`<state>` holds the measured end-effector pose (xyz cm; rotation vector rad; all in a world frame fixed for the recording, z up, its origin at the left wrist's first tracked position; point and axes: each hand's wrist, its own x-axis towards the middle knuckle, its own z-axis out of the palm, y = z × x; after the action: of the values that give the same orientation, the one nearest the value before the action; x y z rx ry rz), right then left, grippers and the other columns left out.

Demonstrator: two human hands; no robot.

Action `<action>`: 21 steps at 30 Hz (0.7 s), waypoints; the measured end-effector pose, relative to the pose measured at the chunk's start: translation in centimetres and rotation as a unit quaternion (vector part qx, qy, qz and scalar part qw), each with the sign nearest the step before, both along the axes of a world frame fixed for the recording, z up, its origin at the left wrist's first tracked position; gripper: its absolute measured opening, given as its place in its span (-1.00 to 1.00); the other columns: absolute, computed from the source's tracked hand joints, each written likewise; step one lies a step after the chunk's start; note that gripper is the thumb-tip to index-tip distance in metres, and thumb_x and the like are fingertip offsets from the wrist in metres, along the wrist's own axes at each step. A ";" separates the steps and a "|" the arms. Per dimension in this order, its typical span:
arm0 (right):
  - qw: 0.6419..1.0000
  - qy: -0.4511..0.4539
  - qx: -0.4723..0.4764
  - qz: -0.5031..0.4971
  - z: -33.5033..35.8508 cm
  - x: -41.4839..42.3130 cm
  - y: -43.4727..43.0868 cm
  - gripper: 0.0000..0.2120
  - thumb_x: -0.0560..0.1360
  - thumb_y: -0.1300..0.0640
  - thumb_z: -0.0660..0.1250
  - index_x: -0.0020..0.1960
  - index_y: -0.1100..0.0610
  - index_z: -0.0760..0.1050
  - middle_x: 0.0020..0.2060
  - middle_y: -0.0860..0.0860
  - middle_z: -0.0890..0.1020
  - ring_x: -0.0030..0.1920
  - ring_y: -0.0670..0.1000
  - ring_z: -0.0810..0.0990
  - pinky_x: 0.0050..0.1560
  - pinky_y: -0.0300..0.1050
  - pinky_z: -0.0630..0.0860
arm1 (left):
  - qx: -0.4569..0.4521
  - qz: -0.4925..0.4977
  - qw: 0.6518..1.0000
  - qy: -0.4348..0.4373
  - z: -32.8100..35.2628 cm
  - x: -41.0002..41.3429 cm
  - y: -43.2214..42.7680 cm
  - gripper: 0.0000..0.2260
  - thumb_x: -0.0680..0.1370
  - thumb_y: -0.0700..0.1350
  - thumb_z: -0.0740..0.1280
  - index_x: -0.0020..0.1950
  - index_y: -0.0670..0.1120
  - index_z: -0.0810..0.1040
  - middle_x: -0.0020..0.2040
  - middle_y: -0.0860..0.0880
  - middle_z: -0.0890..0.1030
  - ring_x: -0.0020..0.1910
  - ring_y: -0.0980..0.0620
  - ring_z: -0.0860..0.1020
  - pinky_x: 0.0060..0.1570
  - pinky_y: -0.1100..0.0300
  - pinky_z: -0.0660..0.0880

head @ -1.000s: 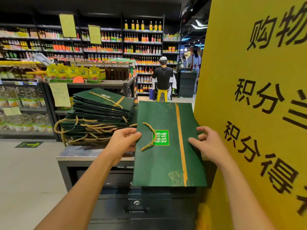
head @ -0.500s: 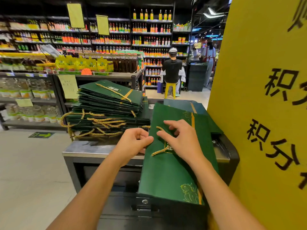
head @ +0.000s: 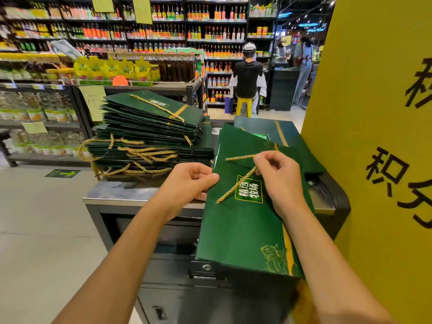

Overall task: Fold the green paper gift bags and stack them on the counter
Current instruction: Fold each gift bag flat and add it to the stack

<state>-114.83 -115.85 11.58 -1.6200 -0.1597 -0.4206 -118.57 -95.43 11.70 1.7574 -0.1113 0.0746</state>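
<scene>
Our left hand (head: 189,181) pinches this bag's (head: 238,230) edge, right hand (head: 280,183) its cord (head: 236,185); tall stack (head: 149,127) left of them looks done, more bags (head: 287,136) waiting beyond.

Matt paper bag (head: 236,225), twisted cord handle (head: 236,186), brushed-metal counter (head: 131,195).

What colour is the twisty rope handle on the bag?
Gold, on the dark green bag; the rope handle shows best in the head view.

Supermarket: long shelves (head: 161,39) are carrying rows of bottles (head: 217,12), yellow pouches (head: 112,71) are sitting on a display rack (head: 163,86), a person in black (head: 247,78) is facing them further back, and a big yellow sign (head: 364,108) is standing beside the metal counter (head: 126,195).
</scene>
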 end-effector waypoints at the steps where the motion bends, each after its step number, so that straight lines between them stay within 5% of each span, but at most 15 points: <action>1: 1.000 0.008 0.010 0.009 0.0 0.0 -0.1 -0.96 0.54 0.16 0.42 -0.08 0.09 0.65 -0.28 -0.09 0.65 -0.28 -0.20 0.58 -0.21 -0.36 0.52 | -0.003 -0.003 1.000 0.001 0.0 0.0 0.0 -0.94 0.61 -0.19 0.40 0.01 -0.19 0.63 -0.12 -0.12 0.72 -0.19 0.06 0.67 -0.22 0.21 0.62; 7: 0.995 -0.037 -0.070 0.059 0.2 -0.8 -0.4 -0.91 0.53 0.14 0.46 0.02 0.02 0.65 -0.08 0.00 0.66 -0.13 -0.17 0.56 -0.09 -0.27 0.50 | -0.006 0.007 1.000 0.005 0.1 -0.1 -0.1 -0.95 0.60 -0.23 0.40 -0.03 -0.21 0.62 -0.16 -0.12 0.71 -0.23 0.05 0.66 -0.28 0.22 0.61; 10: 0.962 -0.070 -0.211 0.160 0.2 -1.6 -0.5 -0.72 0.41 -0.06 0.56 0.11 -0.20 0.67 0.27 -0.21 0.51 0.31 -0.25 0.42 0.24 -0.28 0.34 | -0.003 0.012 1.000 0.008 0.2 0.0 -0.1 -0.95 0.60 -0.24 0.40 -0.02 -0.22 0.61 -0.19 -0.12 0.69 -0.24 0.04 0.66 -0.26 0.18 0.63; 13: 0.912 -0.077 -0.326 0.234 0.2 -1.4 -0.8 -0.66 0.27 -0.25 0.56 0.03 -0.28 0.70 0.49 -0.34 0.29 0.56 -0.21 0.09 0.53 0.01 0.10 | 0.002 0.011 1.000 0.011 0.2 0.1 0.1 -0.94 0.59 -0.24 0.41 -0.01 -0.23 0.62 -0.18 -0.14 0.68 -0.24 0.03 0.65 -0.23 0.15 0.64; 17: 0.896 -0.082 -0.359 0.248 0.0 -1.0 -0.7 -0.81 0.35 -0.19 0.54 -0.04 -0.25 0.72 0.51 -0.33 0.29 0.58 -0.20 0.03 0.56 0.25 0.01 | 0.006 0.012 1.000 0.012 0.0 0.2 0.2 -0.88 0.60 -0.23 0.41 0.04 -0.29 0.62 -0.18 -0.14 0.68 -0.25 0.04 0.64 -0.26 0.17 0.62; 21: 0.904 -0.089 -0.340 0.242 -0.2 -0.7 -0.8 -0.95 0.49 -0.01 0.51 -0.08 -0.17 0.71 0.43 -0.30 0.41 0.52 -0.20 0.22 0.53 0.17 0.14 | 0.011 0.014 1.000 -0.007 -0.3 0.2 0.2 -0.93 0.60 -0.21 0.40 -0.02 -0.22 0.63 -0.19 -0.10 0.68 -0.23 0.04 0.64 -0.22 0.15 0.64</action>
<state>-115.54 -116.67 11.37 -2.1336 -0.9129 -0.1194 -118.38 -95.20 11.39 1.7807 -0.0974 0.1059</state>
